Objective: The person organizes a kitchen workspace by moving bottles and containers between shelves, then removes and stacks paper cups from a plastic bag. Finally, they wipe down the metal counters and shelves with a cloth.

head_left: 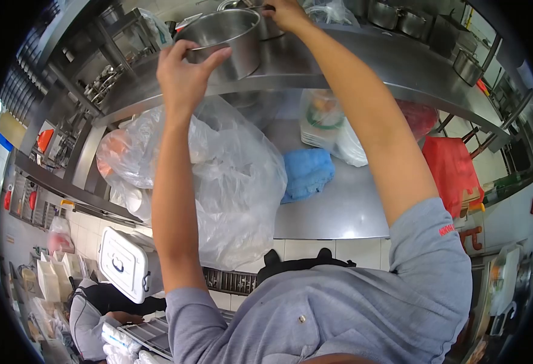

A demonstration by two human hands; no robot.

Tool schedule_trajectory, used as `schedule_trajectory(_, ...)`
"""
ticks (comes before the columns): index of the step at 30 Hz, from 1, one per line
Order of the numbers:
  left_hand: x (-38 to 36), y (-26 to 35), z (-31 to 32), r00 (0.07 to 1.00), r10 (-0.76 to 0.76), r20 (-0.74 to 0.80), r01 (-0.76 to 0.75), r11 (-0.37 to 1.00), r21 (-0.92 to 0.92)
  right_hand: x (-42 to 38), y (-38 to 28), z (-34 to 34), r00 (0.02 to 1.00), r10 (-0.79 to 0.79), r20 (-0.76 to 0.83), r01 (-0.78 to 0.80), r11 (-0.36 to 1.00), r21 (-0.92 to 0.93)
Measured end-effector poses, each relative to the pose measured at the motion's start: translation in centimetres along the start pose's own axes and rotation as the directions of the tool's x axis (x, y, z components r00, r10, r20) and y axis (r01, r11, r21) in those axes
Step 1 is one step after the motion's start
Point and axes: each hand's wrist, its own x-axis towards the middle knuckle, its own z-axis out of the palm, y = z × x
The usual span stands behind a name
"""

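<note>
Up on the steel shelf, a large metal pot (233,51) stands near the shelf's front edge. My left hand (184,73) is at its near left rim, with the thumb and fingers closed on the rim. Farther back and to the right, my right hand (283,14) is closed around a dark handle, at a second metal vessel (271,27) behind the pot. Most of that vessel is hidden by the pot and my hand.
Beneath the steel shelf (303,73) lie big clear plastic bags (236,176), a blue cloth (308,173) and bagged containers (322,121). A red bag (451,173) hangs at right. Another person (90,321) is at lower left, beside a white lid (123,264).
</note>
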Motion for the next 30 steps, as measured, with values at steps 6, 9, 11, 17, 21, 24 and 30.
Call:
schedule_trajectory(6,0.7,0.3,4.4,0.999,0.028,-0.024,-0.027,0.999,0.036,1.4,4.4,1.5,0.996,0.056,0.071,-0.075,0.951,0.3)
schedule_trajectory(9,-0.3,0.8,4.2,0.999,0.044,-0.032,-0.042,0.998,0.052,1.9,8.2,1.6,0.967,-0.063,0.248,0.099,0.985,-0.139)
schedule_trajectory(11,-1.1,1.6,1.9,1.0,0.002,-0.026,-0.001,0.999,0.034,1.9,10.8,0.7,0.958,-0.015,0.286,0.047,0.993,-0.108)
schedule_trajectory(17,-15.4,0.9,-13.0,0.978,-0.186,0.095,0.207,0.799,-0.564,-8.8,-9.6,-14.2,0.965,-0.144,0.221,0.112,0.982,0.153)
schedule_trajectory(21,-20.2,-4.3,-13.9,0.685,-0.305,0.662,0.351,0.934,0.066,-18.8,-14.8,-6.8,0.83,-0.501,0.243,0.224,0.7,0.678)
schedule_trajectory(24,-22.3,-8.8,-12.1,0.741,-0.009,0.672,-0.436,0.754,0.491,-23.5,-19.3,1.9,0.485,-0.693,0.533,0.271,0.698,0.662)
schedule_trajectory(30,-21.3,-10.1,-23.1,0.547,-0.717,0.432,-0.464,0.17,0.869,-17.7,-22.9,11.6,0.513,-0.525,0.679,0.505,0.825,0.256)
